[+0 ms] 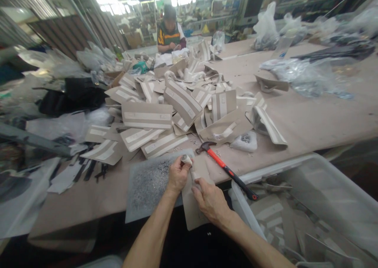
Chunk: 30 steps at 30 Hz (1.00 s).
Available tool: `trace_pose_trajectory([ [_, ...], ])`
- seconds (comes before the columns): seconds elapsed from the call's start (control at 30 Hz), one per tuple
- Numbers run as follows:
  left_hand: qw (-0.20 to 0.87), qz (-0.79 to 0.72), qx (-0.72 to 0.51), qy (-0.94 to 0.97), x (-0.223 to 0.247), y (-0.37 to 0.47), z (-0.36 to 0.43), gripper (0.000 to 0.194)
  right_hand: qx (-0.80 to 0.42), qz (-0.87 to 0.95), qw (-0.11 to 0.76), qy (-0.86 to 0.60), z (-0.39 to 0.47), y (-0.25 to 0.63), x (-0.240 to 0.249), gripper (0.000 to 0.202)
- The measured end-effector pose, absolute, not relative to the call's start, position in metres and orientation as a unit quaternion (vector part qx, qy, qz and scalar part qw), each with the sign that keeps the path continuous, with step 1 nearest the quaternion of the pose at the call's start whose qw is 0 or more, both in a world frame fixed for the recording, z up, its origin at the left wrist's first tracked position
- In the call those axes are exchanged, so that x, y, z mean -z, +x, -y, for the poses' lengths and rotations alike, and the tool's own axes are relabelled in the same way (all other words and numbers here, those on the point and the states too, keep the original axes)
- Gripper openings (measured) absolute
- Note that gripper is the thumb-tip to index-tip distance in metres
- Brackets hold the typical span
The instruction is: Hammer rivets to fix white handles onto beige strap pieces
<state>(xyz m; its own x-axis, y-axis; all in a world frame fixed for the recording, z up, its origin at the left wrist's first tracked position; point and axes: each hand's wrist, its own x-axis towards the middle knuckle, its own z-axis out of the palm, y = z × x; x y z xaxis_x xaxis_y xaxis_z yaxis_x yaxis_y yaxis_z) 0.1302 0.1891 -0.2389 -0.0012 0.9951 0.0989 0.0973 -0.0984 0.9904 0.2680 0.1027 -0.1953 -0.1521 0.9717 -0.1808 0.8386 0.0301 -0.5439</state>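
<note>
A beige panel [191,211] with a pale strip lies over the right part of a speckled grey board [147,185] at the table's front edge. My left hand [178,174] is closed round a small white roll-like piece [186,160] with a grey end, above the panel's upper part. Just right of it, my right hand [211,199] grips the panel, thumb and fingers at its strip; what lies under the fingers is hidden. A hammer [226,167] with a red and black handle rests to the right, its head near the board's top corner.
Many beige panels with white strips [147,114] are heaped beyond the board. A small white bag [244,141] sits past the hammer. A translucent bin [339,177] holding panels stands at the right front. Across the table is a person [169,34]. Plastic bags [315,77] lie right.
</note>
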Motion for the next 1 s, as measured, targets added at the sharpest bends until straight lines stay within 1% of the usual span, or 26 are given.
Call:
trace_pose_trajectory([
  [0.13,0.462,-0.498,-0.504,0.533,0.239,0.131,-0.190,0.021,-0.298,0.707,0.136,-0.627,-0.107,0.276,0.188,0.036],
  [0.3,0.456,-0.501,-0.489,0.550,0.240,0.130,-0.190,0.019,-0.297,0.723,0.179,-0.597,-0.113,0.293,0.185,0.041],
  [0.37,0.438,-0.504,-0.476,0.571,0.240,0.129,-0.191,0.016,-0.250,0.727,0.200,-0.608,-0.118,0.305,0.187,0.039],
  [0.43,0.416,-0.496,-0.457,0.609,0.238,0.128,-0.193,0.014,-0.161,0.720,0.200,-0.645,-0.126,0.322,0.190,0.037],
  [0.47,0.405,-0.489,-0.444,0.632,0.237,0.126,-0.195,0.013,-0.118,0.712,0.181,-0.668,-0.130,0.331,0.192,0.036],
  [0.53,0.387,-0.472,-0.416,0.674,0.233,0.123,-0.200,0.012,-0.075,0.695,0.107,-0.708,-0.138,0.350,0.195,0.031],
  [0.57,0.381,-0.465,-0.404,0.690,0.232,0.122,-0.202,0.012,-0.082,0.687,0.070,-0.719,-0.142,0.358,0.196,0.026],
  [0.6,0.377,-0.458,-0.394,0.702,0.230,0.121,-0.203,0.012,-0.107,0.678,0.051,-0.725,-0.145,0.364,0.197,0.019],
  [0.67,0.373,-0.447,-0.385,0.716,0.229,0.119,-0.205,0.012,-0.228,0.643,0.071,-0.727,-0.150,0.371,0.196,0.011],
  [0.77,0.366,-0.440,-0.391,0.721,0.231,0.118,-0.202,0.012,-0.440,0.557,0.122,-0.694,-0.155,0.368,0.188,0.015],
  [0.83,0.364,-0.437,-0.401,0.718,0.233,0.119,-0.199,0.012,-0.510,0.527,0.115,-0.670,-0.155,0.360,0.178,0.010],
  [0.87,0.364,-0.435,-0.405,0.717,0.234,0.120,-0.198,0.012,-0.522,0.523,0.116,-0.664,-0.154,0.356,0.171,0.004],
  [0.9,0.364,-0.432,-0.410,0.716,0.234,0.121,-0.197,0.011,-0.524,0.523,0.131,-0.659,-0.152,0.352,0.164,0.003],
  [0.93,0.364,-0.430,-0.413,0.716,0.235,0.121,-0.196,0.011,-0.510,0.536,0.156,-0.654,-0.148,0.348,0.156,0.010],
  [1.0,0.362,-0.430,-0.415,0.715,0.237,0.122,-0.196,0.011,-0.419,0.601,0.227,-0.642,-0.139,0.343,0.141,0.023],
])
